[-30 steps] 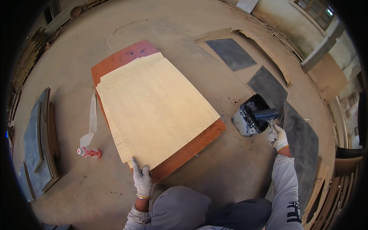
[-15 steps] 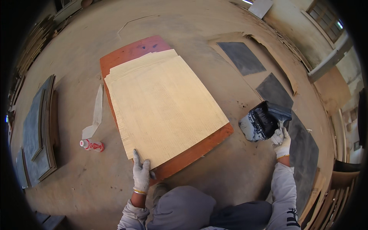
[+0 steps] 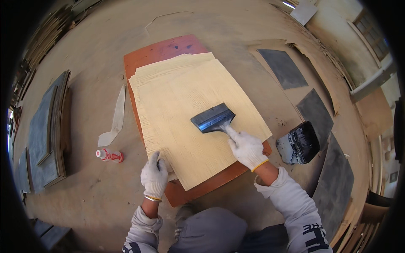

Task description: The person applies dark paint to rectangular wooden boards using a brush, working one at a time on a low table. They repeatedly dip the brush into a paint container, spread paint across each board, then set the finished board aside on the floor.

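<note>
My right hand, in a white knit glove, grips the handle of a wide brush with a dark, wet-looking head. The brush lies across the top of a stack of pale, wood-grained veneer sheets. At the stack's near left corner, my gloved left hand has its thumb and fingers closed at the edge of a sheet. Beneath the stack is a reddish-brown board, showing at the far and near ends. To the right stands a cut-open container, smeared and coated inside with black liquid.
Dark-coated sheets lie along the right side. On the left are a red-and-white bottle, a pale strip and a stack of grey boards. Planks lean at the far left.
My right hand has brought the brush from the black container leftward onto the top sheet. My left hand stays at the near corner, its fingers drawn in. The view has shifted slightly.
</note>
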`<state>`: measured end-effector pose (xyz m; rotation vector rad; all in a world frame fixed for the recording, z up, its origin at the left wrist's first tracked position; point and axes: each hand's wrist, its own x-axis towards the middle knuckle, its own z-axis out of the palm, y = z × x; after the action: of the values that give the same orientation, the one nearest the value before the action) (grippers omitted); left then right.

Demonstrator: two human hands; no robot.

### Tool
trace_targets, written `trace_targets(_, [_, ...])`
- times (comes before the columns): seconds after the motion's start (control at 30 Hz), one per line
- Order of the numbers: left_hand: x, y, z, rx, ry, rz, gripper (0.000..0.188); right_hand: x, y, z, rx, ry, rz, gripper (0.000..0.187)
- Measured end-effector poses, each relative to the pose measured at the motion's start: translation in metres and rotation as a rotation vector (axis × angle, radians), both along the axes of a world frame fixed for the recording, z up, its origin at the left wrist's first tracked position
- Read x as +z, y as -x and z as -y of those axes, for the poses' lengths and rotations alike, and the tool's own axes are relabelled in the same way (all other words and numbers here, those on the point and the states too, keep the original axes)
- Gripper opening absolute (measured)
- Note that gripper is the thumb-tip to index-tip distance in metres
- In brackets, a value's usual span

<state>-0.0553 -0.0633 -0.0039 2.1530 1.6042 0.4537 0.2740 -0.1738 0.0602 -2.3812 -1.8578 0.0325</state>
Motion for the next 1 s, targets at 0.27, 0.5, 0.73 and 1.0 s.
trace_targets(0.27, [-0.023,-0.04,-0.142,-0.138,-0.253,-0.265,0.062,0.03,0.012,0.028,-0.049,0.34,0.076,0.051])
trace_targets(0.5, [-0.028,-0.069,-0.144,-0.188,-0.232,-0.257,0.064,-0.012,-0.061,-0.205,-0.094,0.037,-0.074,0.042])
trace_targets(0.73, [-0.025,-0.038,-0.147,-0.08,-0.158,-0.211,0.058,0.036,0.025,-0.071,0.236,0.48,-0.071,0.058])
trace_targets(1.0, [-0.039,-0.062,-0.146,-0.06,-0.163,-0.169,0.061,0.01,-0.036,-0.185,0.095,0.217,-0.083,0.038])
